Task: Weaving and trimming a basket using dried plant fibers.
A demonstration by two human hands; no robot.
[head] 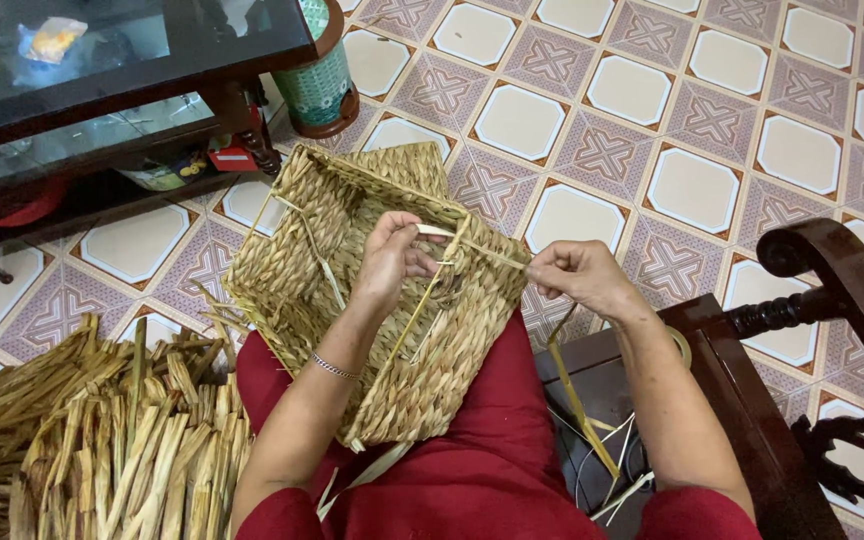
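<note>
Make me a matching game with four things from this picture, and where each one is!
Things:
1. woven basket
2. pile of dried stalks
3. green patterned bin
4. carved dark wooden chair

Places:
A. on the tiled floor beside the glass-topped table's leg
B. on the person's lap, over the red clothing
C. at the right edge of the picture
D. heaped on the floor at the lower left

Pairs: 1-B, 2-D, 3-A, 4-C

The left hand grips the basket's rim while the right hand pulls a strand taut.
</note>
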